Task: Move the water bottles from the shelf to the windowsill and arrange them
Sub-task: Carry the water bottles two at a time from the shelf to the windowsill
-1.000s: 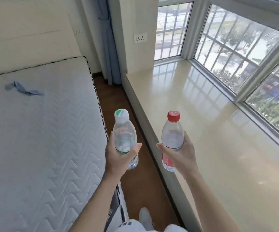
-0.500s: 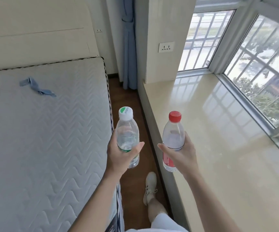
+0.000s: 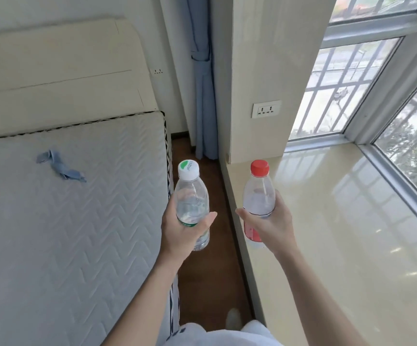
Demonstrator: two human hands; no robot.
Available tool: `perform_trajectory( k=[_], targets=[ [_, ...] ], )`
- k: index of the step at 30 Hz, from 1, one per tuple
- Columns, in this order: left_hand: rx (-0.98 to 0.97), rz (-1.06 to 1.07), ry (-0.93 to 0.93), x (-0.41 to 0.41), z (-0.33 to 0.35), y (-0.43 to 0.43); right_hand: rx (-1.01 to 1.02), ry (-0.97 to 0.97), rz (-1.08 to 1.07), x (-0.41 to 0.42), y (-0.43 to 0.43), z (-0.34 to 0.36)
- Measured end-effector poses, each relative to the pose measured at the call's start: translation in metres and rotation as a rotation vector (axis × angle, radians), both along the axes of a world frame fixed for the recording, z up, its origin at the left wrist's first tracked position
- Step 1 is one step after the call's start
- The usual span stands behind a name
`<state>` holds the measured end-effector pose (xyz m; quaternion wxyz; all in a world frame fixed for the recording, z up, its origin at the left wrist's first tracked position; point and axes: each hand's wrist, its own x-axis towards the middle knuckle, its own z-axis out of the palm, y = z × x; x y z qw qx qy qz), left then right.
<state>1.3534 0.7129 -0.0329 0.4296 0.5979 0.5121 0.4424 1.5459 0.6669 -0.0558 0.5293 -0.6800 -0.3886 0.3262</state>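
The left hand (image 3: 177, 231) grips a bottle with a white cap (image 3: 192, 196), held upright over the floor (image 3: 202, 283) between the mattress (image 3: 65, 233) and the sill (image 3: 352, 245). The right hand (image 3: 272, 226) grips a bottle with a red cap (image 3: 258, 193), also upright, at the sill's near edge and above it. The 2 bottles are apart from each other. A blue cloth (image 3: 60, 166) lies on the mattress.

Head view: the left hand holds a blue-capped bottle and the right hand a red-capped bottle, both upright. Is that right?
No. The head view shows the left hand holding a white-capped bottle, the cap marked green, not blue. The right hand does hold the red-capped bottle, and both are upright.
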Motion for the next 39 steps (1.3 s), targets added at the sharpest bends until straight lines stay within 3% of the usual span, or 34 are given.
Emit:
perform_trajectory(
  k=[15,28,39],
  targets=[
    [0.073,-0.229,0.005,0.105,-0.011,0.17,-0.013,0.005,-0.171,0.09,0.131,-0.005],
    [-0.035,-0.816,0.015,0.28,-0.017,0.328,-0.089,0.162,-0.718,0.193,0.214,-0.015],
    [-0.093,-1.22,0.054,0.381,-0.047,0.311,-0.093,0.289,-1.148,0.208,0.156,-0.031]
  ],
)
